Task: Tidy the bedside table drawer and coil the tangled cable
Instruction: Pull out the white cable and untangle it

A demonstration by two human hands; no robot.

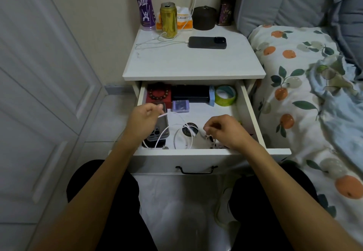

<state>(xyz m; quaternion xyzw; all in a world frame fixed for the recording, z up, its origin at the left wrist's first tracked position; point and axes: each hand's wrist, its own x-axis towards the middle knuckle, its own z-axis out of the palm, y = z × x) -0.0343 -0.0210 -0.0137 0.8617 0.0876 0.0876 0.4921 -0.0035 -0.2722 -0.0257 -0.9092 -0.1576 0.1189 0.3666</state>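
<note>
- Head view: the bedside table (193, 64) stands between a white wardrobe door on the left and a bed (306, 86) with an orange-fruit print cover on the right.
- Its drawer (252, 113) is pulled out toward the person, black handle (196, 169) on the near front panel.
- The left hand (144, 118) is over the drawer's left side, fingers pinched shut on one stretch of the white cable (179, 133).
- The right hand (225, 130) is over the near right part, fingers curled and pinching the same cable close to its plug end; the two hands are well apart.
- The cable lies in loose loops on the drawer floor between the hands, crossing a phone (160, 127) at the near left.
- Along the far edge of the drawer sit a red box with a bead bracelet (158, 93), a black box (190, 93), a small purple case (180, 106) and a green tape roll (225, 95).
- The middle and right of the drawer floor are bare white, leaving free room there.
- On the tabletop, far edge: a purple bottle (144, 7) with white graffiti-like print I cannot read, a gold can (168, 20), a white and orange packet with small unreadable lettering, a dark round pot (204, 18).
- A dark phone (207, 42) lies face down mid-table with a white cord plugged into its left end.
- The near half of the tabletop is bare.
</note>
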